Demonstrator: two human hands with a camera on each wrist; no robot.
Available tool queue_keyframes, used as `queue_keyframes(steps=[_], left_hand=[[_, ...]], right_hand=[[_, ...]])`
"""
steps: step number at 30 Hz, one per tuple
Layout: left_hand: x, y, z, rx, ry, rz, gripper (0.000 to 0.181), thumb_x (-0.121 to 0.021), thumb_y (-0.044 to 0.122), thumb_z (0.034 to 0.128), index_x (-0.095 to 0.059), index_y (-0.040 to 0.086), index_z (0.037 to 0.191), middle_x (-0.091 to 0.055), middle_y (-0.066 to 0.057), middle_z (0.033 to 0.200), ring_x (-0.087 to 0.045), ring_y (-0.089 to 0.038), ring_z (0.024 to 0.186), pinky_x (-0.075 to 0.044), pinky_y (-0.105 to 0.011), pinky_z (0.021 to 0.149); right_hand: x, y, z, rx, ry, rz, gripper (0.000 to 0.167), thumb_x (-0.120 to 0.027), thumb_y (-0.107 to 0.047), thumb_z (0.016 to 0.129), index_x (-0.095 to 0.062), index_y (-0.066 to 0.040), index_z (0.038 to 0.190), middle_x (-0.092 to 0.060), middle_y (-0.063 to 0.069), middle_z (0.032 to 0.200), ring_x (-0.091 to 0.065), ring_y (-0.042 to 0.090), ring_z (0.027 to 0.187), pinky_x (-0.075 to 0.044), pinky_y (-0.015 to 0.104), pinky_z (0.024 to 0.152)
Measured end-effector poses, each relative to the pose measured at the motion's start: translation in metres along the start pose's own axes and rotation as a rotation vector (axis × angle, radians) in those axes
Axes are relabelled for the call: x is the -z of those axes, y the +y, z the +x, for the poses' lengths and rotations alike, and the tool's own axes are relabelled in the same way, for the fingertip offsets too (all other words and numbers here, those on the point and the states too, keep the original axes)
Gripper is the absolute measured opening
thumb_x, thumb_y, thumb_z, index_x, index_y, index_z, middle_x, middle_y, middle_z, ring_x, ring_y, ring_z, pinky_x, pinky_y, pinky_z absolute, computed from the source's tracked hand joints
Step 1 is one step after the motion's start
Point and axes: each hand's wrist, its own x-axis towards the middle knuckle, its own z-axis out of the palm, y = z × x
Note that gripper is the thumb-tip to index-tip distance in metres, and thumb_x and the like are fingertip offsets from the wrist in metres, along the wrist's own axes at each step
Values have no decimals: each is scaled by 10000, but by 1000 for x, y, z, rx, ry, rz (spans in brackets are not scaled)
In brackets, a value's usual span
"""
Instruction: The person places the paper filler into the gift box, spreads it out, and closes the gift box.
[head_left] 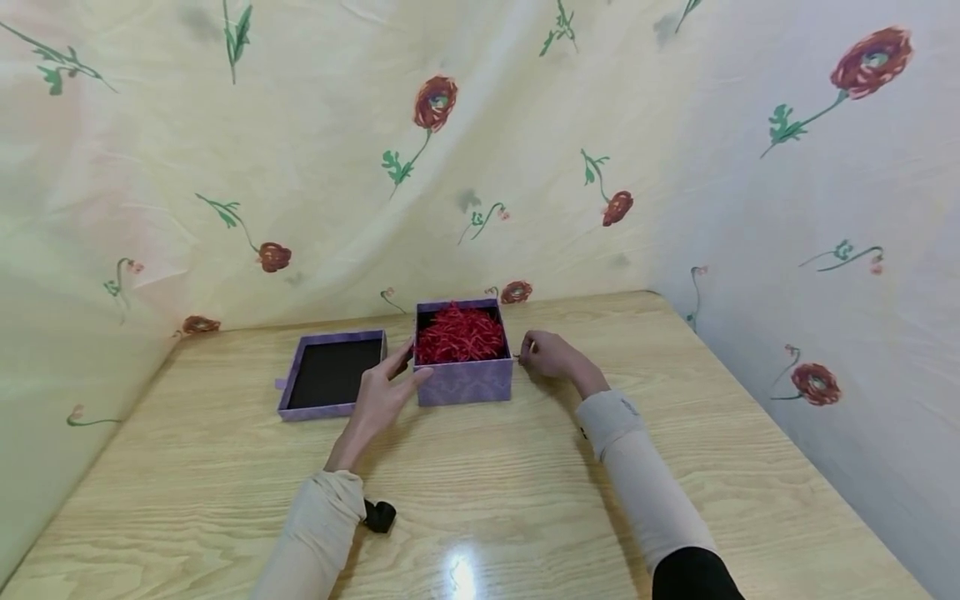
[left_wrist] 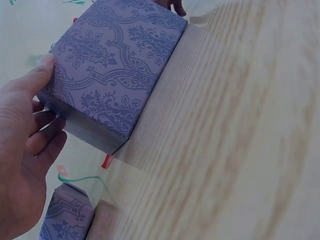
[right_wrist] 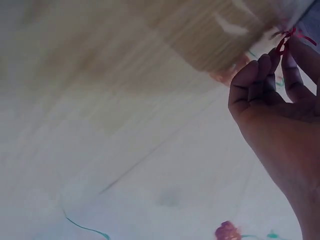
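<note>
A purple patterned box (head_left: 465,384), open at the top, stands on the table filled with red shredded paper (head_left: 461,335). My left hand (head_left: 381,397) holds it at the left side. In the left wrist view, the thumb lies at the front edge of the box (left_wrist: 110,65), with curled fingers by its side wall. Just right of the box, my right hand (head_left: 552,355) pinches a few red paper shreds (right_wrist: 281,47) between thumb and fingertips. The matching lid (head_left: 283,411) lies left of the box, black inside facing up.
The wooden table (head_left: 480,483) backs onto a flower-printed cloth (head_left: 337,167), which also hangs along both sides. A red shred (left_wrist: 107,161) sticks out near the box's bottom left edge. A small black object (head_left: 380,516) sits by the left wrist.
</note>
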Motion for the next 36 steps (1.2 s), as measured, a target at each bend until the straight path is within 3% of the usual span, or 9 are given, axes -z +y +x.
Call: queue_keyframes(steps=[6, 17, 28, 33, 36], left_hand=[[-1, 0, 0, 8, -5, 5, 648, -726, 257, 1001, -465, 82, 1568, -480, -150, 1549, -521, -373, 1363, -473, -539, 1055], [0, -2, 0, -5, 5, -3, 645, -739, 227, 990, -476, 83, 1561, -506, -165, 1523, -540, -359, 1348, -484, -513, 1047], [0, 1, 0, -5, 0, 3, 655, -739, 246, 990, -471, 87, 1566, -504, -148, 1530, -535, -360, 1353, -479, -524, 1052], [0, -1, 0, -7, 1, 4, 642, -734, 229, 993, -475, 90, 1564, -504, -149, 1530, -534, -356, 1355, -475, -523, 1056], [0, -1, 0, -7, -4, 0, 632, -725, 219, 1000, -473, 81, 1564, -499, -157, 1533, -528, -363, 1358, -470, -531, 1060]], right_hand=[[2, 1, -3, 28, 53, 47, 97, -564, -39, 1045, -616, 5, 976, -666, 138, 976, -599, 256, 871, -492, 385, 776], [-11, -10, 21, 47, 82, 21, 100, -523, 24, 983, -617, 35, 1015, -621, 145, 940, -576, 271, 853, -495, 409, 786], [-15, -12, 24, -40, 57, 3, 269, -536, 9, 942, -510, 52, 1206, -598, 163, 922, -577, 310, 891, -493, 463, 865], [-16, -13, 25, -32, 29, -22, 157, -566, 7, 949, -589, 35, 1101, -645, 181, 1016, -608, 324, 975, -515, 466, 882], [-15, -13, 25, -27, 25, -51, 85, -558, 11, 949, -614, 19, 1013, -640, 155, 981, -600, 297, 940, -518, 441, 851]])
